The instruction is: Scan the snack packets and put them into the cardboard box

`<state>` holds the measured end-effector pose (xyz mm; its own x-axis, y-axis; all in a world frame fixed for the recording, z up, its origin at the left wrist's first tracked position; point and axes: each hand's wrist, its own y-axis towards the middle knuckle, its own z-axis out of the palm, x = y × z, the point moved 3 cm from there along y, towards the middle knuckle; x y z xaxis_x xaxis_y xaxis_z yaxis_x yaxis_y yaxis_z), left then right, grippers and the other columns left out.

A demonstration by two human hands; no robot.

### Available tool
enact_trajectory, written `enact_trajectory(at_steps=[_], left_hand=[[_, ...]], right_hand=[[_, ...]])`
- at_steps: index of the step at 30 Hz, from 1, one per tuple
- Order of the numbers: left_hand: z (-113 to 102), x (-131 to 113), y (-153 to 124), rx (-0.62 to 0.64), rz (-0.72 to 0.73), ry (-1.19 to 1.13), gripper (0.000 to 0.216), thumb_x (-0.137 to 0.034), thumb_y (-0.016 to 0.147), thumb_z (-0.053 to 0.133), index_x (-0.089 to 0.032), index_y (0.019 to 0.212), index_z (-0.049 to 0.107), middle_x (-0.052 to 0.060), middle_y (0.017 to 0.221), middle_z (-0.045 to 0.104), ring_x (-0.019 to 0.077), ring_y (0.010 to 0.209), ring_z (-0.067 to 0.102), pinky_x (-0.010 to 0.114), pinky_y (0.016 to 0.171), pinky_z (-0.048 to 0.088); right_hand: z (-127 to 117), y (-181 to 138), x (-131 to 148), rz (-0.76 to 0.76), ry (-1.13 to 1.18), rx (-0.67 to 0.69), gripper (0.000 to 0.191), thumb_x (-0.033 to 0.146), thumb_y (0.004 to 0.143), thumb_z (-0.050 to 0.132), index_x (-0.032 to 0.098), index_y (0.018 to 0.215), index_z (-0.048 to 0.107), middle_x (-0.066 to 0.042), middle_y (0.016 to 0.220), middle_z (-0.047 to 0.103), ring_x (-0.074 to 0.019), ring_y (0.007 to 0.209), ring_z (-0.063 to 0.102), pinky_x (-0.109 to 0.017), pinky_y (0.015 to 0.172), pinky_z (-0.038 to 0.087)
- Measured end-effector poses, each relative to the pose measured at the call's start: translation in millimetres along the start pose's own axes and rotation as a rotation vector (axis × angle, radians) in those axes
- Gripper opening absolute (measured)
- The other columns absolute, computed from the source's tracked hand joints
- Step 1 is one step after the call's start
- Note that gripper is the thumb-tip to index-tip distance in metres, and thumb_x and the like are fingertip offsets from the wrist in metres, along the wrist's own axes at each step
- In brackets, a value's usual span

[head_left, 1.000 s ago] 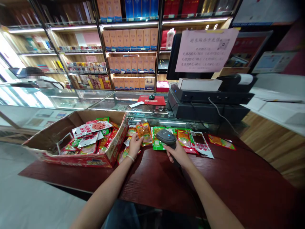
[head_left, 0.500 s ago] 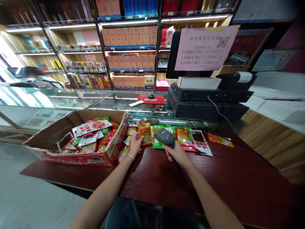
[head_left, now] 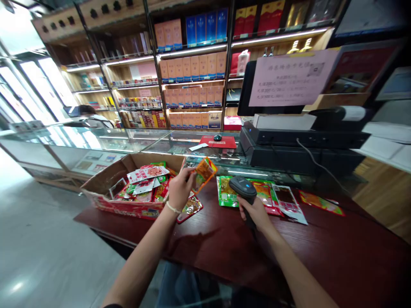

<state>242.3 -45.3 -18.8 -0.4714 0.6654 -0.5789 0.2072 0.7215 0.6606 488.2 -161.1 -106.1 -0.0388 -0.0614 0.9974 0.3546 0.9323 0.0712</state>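
Note:
Pinched in my left hand (head_left: 180,189) is an orange-edged snack packet (head_left: 204,174), raised and tilted above the table. My right hand (head_left: 257,214) is wrapped round the handle of a dark barcode scanner (head_left: 243,188), whose head shows a small blue light. Below my left hand lies a red-edged snack packet (head_left: 192,208). A green snack packet (head_left: 225,196) and several others lie in a row behind the scanner, with a white packet (head_left: 291,203) at the right of the row. Left of my left hand, a cardboard box (head_left: 125,209) holds many snack packets.
The dark red wooden table (head_left: 205,244) meets a glass display counter (head_left: 128,143). A monitor with a pink paper sign (head_left: 289,81) stands above a black cash drawer (head_left: 298,156). One loose packet (head_left: 321,202) lies at the right. A person (head_left: 93,117) is at the far left.
My left hand has lifted the orange-edged packet off the table and tilted it. My view has turned left, so the scene sits further right. The scanner stays in my right hand.

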Motion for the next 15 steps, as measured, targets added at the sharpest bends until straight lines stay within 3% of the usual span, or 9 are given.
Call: enact_trajectory(at_steps=[4,7,11,15], left_hand=[[-72.5,35.3,20.5,-0.159,-0.083,0.186,0.031,-0.040,0.094,0.052,-0.023,0.117,0.065,0.005,0.092,0.076,0.0195,0.082,0.071,0.026,0.073,0.050],[-108.0,77.3,21.7,-0.082,-0.193,0.405,0.035,-0.038,0.092,0.054,-0.022,0.122,0.065,0.009,0.101,0.076,0.0257,0.092,0.071,0.032,0.078,0.051],[-122.4,108.8,8.8,0.079,-0.215,0.527,0.035,-0.034,0.092,0.052,-0.022,0.122,0.067,0.011,0.108,0.074,0.0280,0.099,0.070,0.035,0.084,0.052],[-114.2,95.5,-7.0,0.062,-0.160,0.454,0.032,-0.035,0.093,0.052,-0.023,0.118,0.069,0.008,0.109,0.074,0.0254,0.097,0.070,0.033,0.084,0.053]], right_hand=[[9.2,-2.0,-1.2,-0.007,0.050,0.027,0.040,0.054,0.075,0.073,0.020,0.067,0.055,0.004,0.049,0.053,-0.0099,0.035,0.048,-0.021,0.035,0.038],[18.6,-4.5,-0.6,0.000,0.049,0.058,0.041,0.054,0.075,0.074,0.019,0.066,0.055,0.003,0.049,0.053,-0.0097,0.035,0.047,-0.022,0.034,0.038],[30.7,-8.8,2.6,0.012,0.049,0.102,0.041,0.055,0.073,0.074,0.019,0.067,0.055,0.003,0.049,0.053,-0.0101,0.035,0.048,-0.022,0.035,0.038],[39.4,-12.0,5.4,0.012,0.045,0.116,0.040,0.055,0.072,0.075,0.019,0.074,0.057,0.004,0.050,0.054,-0.0102,0.035,0.048,-0.022,0.034,0.038]])
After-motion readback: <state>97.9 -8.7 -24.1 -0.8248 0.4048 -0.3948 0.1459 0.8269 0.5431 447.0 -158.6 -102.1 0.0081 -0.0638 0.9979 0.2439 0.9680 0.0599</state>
